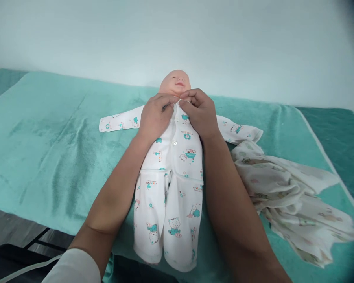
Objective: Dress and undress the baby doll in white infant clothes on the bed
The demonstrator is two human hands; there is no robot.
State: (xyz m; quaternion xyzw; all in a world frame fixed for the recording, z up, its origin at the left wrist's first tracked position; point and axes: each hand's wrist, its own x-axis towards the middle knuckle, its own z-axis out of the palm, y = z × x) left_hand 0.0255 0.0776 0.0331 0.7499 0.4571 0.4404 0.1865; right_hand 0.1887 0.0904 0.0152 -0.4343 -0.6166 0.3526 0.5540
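A baby doll (177, 80) lies on its back, dressed in a white printed baby shirt (187, 147) and matching printed trousers (181, 220). At the doll's neck, my left hand (157, 114) pinches one side of the shirt's collar opening. Close beside it, my right hand (202, 112) has thumb and fingers closed on the other side of the collar. A button (174, 142) shows lower on the shirt front; what lies between my fingertips at the neck is partly hidden. Both shirt sleeves (120, 121) stretch out sideways on the cloth.
A crumpled white printed cloth (289, 196) lies to the right of the doll. Teal plush cloth (47, 157) covers the table, with a pale wall (177, 35) behind. At lower left are a dark object (14, 263) and a pale cord or tube (32, 267).
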